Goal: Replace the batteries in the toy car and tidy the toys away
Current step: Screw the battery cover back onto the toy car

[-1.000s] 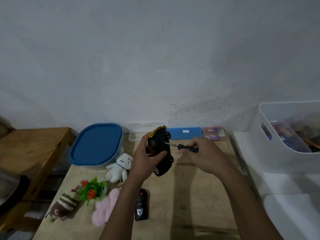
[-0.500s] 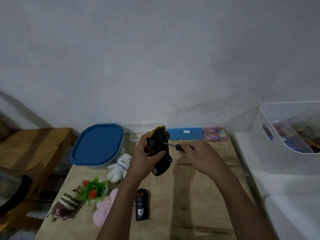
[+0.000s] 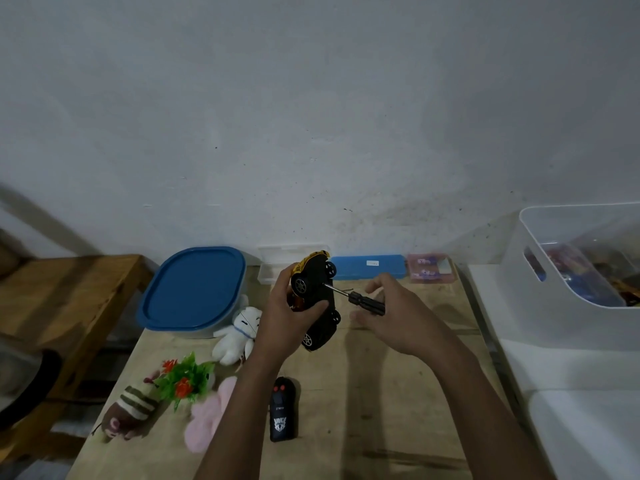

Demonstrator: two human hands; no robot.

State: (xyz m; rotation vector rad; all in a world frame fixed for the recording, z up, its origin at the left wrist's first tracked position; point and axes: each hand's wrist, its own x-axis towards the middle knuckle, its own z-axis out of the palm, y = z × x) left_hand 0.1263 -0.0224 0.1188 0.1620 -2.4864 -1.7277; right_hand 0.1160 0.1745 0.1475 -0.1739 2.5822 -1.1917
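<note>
Remote (image 3: 282, 414), plush (image 3: 237, 332), tub (image 3: 192, 289) on table (image 3: 381, 393). Our left hand (image 3: 280, 317) gripped car (image 3: 317, 289); right hand (image 3: 405, 317) pinched screwdriver (image 3: 367, 303) against underside.

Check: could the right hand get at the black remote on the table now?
Probably yes: bare tabletop lies between the right hand and the remote. But that hand holds the screwdriver against the toy car, so it is occupied.

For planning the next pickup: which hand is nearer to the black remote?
Left: the left hand holds the car beyond the remote; the right hand holds the screwdriver farther right.
</note>
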